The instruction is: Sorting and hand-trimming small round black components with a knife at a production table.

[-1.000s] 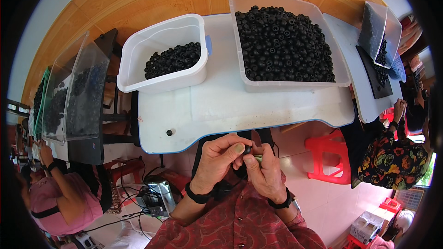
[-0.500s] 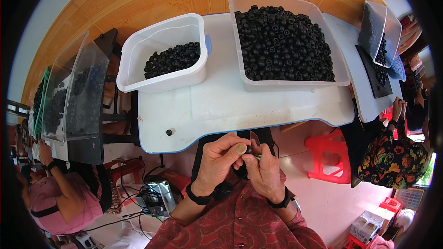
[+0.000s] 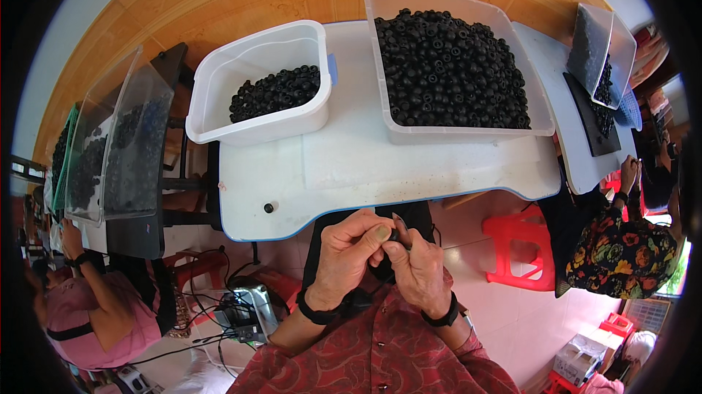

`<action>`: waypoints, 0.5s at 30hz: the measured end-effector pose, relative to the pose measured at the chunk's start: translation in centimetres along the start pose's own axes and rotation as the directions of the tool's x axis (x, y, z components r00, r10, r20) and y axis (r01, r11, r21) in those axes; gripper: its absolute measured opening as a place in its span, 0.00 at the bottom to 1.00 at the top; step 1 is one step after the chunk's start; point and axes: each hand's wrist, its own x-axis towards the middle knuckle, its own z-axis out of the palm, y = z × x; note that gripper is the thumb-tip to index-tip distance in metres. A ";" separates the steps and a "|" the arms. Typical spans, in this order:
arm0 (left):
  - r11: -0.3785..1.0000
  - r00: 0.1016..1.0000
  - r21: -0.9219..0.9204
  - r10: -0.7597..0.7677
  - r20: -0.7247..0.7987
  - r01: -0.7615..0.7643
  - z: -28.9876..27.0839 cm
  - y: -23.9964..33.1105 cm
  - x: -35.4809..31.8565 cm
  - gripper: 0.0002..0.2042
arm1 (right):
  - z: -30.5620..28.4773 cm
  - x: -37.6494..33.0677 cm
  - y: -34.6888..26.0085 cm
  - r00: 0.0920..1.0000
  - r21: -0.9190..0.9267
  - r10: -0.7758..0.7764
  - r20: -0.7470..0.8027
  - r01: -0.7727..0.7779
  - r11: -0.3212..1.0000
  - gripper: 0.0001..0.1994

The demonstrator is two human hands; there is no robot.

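Note:
Just beyond the table's near edge, my two hands meet in front of my chest. My left hand point(image 3: 342, 254) is closed, pinching a small round black piece point(image 3: 394, 235) between thumb and fingers. Closed as well, my right hand point(image 3: 418, 271) grips a small knife, its narrow blade point(image 3: 399, 226) sticking up beside the black piece. Fingers cover the knife's handle and most of the piece. One loose black piece point(image 3: 268, 208) rests on the white table point(image 3: 344, 167) near its left front corner.
At the back left stands a white tub point(image 3: 256, 132) partly filled with black pieces. A larger translucent bin point(image 3: 468, 133) at the back right is heaped with them. A red stool point(image 3: 519, 248) stands right; cables and a metal box point(image 3: 252, 313) lie left. People work on both sides.
The knife blade has turned in my right hand and now shows narrower, leaning against the black piece. My right hand has tilted slightly. My left hand keeps its hold.

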 end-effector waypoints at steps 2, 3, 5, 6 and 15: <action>1.000 1.000 -0.019 -0.008 -0.011 0.008 0.0 -0.3 0.0 0.07 | 0.1 0.2 0.3 0.999 -0.029 -0.035 -0.006 0.035 0.999 0.11; 1.000 0.999 -0.019 -0.019 -0.042 0.018 0.0 -0.3 -0.1 0.07 | 0.3 0.2 0.4 0.997 -0.051 -0.071 -0.008 0.071 0.996 0.10; 0.999 0.997 -0.019 -0.028 -0.073 0.027 0.0 -0.1 -0.2 0.07 | 0.9 0.2 0.4 0.998 -0.017 -0.067 0.005 0.067 0.998 0.10; 0.999 0.996 -0.009 -0.035 -0.081 0.035 0.0 -0.1 -0.2 0.07 | 1.1 0.2 0.5 0.998 0.013 -0.061 0.017 0.061 0.998 0.11; 0.975 0.990 -0.187 -0.129 -0.050 0.118 -0.3 -0.1 0.0 0.09 | 0.7 -0.2 0.1 0.986 0.167 0.131 0.102 -0.146 0.975 0.11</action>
